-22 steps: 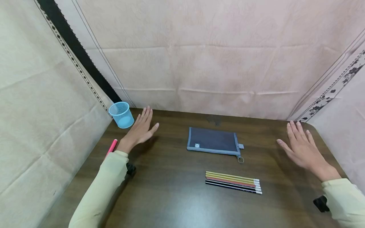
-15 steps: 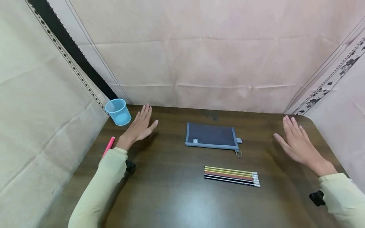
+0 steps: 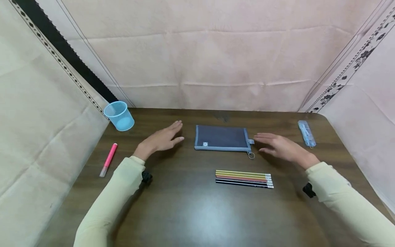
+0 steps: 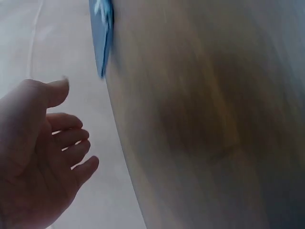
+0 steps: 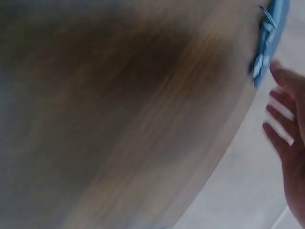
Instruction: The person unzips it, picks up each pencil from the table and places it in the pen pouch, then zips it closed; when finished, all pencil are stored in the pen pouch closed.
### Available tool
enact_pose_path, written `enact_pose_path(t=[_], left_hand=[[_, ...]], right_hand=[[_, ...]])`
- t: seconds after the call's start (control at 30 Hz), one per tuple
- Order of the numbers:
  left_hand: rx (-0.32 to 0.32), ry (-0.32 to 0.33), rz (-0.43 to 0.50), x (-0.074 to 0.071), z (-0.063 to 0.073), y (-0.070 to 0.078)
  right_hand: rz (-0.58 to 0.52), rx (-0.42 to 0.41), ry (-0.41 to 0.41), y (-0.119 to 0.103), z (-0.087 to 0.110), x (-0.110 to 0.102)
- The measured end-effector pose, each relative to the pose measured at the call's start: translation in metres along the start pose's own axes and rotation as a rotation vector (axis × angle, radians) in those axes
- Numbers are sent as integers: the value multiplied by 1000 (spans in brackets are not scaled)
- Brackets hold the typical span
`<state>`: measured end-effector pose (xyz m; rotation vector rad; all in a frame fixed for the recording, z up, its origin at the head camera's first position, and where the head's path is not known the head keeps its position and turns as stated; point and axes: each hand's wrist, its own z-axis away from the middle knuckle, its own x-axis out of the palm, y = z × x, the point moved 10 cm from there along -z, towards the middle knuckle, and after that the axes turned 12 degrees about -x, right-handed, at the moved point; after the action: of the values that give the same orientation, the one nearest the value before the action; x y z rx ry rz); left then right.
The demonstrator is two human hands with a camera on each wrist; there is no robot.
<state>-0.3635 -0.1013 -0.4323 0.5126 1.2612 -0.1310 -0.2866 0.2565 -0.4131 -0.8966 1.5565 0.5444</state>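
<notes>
A dark blue zip pouch [image 3: 220, 137] with lighter blue edging lies flat near the middle of the table, its ring at the lower right corner. My left hand [image 3: 162, 139] hovers left of the pouch, fingers relaxed and holding nothing. On the other side my right hand [image 3: 279, 146] reaches in, fingertips right at the pouch's tab. In the left wrist view the pouch [image 4: 101, 36] shows beyond the thumb; in the right wrist view the pouch's edge [image 5: 267, 40] appears close to the right fingertips. Several pencils [image 3: 243, 179] lie side by side in front of the pouch.
A light blue mesh cup [image 3: 119, 116] stands at the back left corner. A pink marker [image 3: 108, 160] lies left of my left arm. At the right, a light blue clear case [image 3: 307, 133] rests near the table's edge. Cloth hangs round the table [image 3: 185, 212].
Both hands have moved inward toward the pouch, the right one farther. The blue clear case, hidden before, and the whole pink marker now show. The head view has shifted slightly.
</notes>
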Motion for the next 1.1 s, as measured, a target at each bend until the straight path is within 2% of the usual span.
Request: enact_pose_path(t=[0.1,0.2,0.3,0.43,0.57,0.73,0.83,0.97,1.1], left_hand=[[73,-9,-3,5,-1,30],[142,-26,16,12,-1,61],[217,-66,45,22,1,94],[292,-106,17,35,1,130],[319,-103,-18,40,-2,149],[341,-87,-6,44,-1,166],[368,-27,21,44,-1,181],[396,74,109,41,-2,201],[376,84,172,44,-7,212]], right_hand=[[-5,-103,-45,-11,-16,11],[-11,-159,-78,-18,-25,18],[-19,-174,-110,-21,-28,25],[-23,-150,-155,-20,-30,33],[-19,-136,-180,-17,-38,38],[-81,-138,-107,-20,-44,31],[-133,-129,-46,-21,-44,24],[-192,-100,12,-20,-44,16],[-244,-65,41,-17,-48,10]])
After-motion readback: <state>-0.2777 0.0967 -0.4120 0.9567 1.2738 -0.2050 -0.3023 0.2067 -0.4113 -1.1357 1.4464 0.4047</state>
